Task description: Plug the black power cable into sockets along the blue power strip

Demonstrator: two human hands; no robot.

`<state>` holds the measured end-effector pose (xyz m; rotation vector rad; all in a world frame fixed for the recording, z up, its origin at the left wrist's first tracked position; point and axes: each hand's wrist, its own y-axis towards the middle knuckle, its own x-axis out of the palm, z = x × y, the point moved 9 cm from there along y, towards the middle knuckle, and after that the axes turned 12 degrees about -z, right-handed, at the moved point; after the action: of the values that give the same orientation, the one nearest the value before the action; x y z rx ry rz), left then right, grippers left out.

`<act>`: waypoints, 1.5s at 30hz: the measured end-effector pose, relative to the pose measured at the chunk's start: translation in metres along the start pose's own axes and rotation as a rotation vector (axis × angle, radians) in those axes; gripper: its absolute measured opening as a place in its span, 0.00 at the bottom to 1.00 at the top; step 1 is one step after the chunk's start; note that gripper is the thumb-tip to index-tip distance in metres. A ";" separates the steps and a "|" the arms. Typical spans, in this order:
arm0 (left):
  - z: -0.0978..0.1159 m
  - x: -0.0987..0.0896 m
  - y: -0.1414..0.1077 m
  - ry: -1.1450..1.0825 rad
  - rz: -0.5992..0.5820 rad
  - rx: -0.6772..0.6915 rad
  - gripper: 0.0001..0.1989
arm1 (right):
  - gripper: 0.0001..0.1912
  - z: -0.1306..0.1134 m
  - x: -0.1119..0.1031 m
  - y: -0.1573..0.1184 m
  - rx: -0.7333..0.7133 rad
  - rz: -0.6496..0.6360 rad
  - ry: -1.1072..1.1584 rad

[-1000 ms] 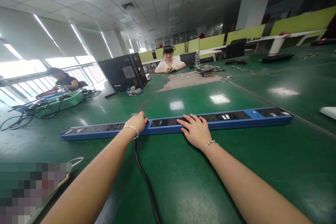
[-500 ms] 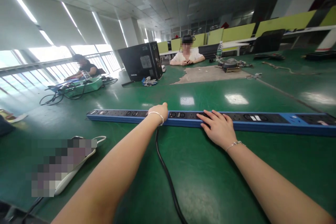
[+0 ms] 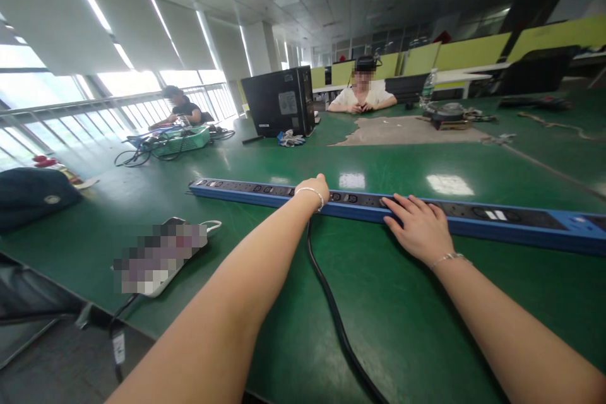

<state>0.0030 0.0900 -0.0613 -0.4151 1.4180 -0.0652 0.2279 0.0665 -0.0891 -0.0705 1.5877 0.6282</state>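
A long blue power strip (image 3: 355,209) with black sockets lies across the green table. My left hand (image 3: 312,190) is closed at the strip's socket face, gripping the end of a black power cord (image 3: 334,309); its plug is hidden inside my fingers. From beneath that hand the cord runs down toward me along the tabletop. To the right, my right hand (image 3: 423,227) rests on the strip, fingers spread over the sockets and holding nothing.
Left of my arm lies a blurred-out object (image 3: 163,255) with a white edge. A dark blue bag (image 3: 38,199) sits farther left. Beyond are a green basket (image 3: 184,142) of cables, a black computer case (image 3: 277,101), gloves (image 3: 290,138) and a bottle (image 3: 428,85). Two people sit at the far side.
The view has turned left, so everything appears shifted right and more of the table's left edge shows. Both hands keep their places on the power strip.
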 end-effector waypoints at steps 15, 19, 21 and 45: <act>-0.010 0.011 -0.015 -0.258 0.172 -0.158 0.16 | 0.18 0.002 0.001 0.003 0.007 0.084 0.020; -0.010 0.004 -0.015 -0.225 0.177 -0.146 0.15 | 0.17 0.003 0.001 0.003 0.013 0.105 0.046; -0.011 0.004 -0.014 -0.209 0.182 -0.146 0.15 | 0.17 0.003 0.001 0.003 0.015 0.108 0.053; -0.141 -0.045 -0.007 0.059 0.164 -0.224 0.20 | 0.17 0.003 -0.001 0.002 0.034 0.082 0.079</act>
<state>-0.1389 0.0622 -0.0299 -0.4828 1.5183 0.2177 0.2302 0.0697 -0.0874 -0.0050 1.6839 0.6691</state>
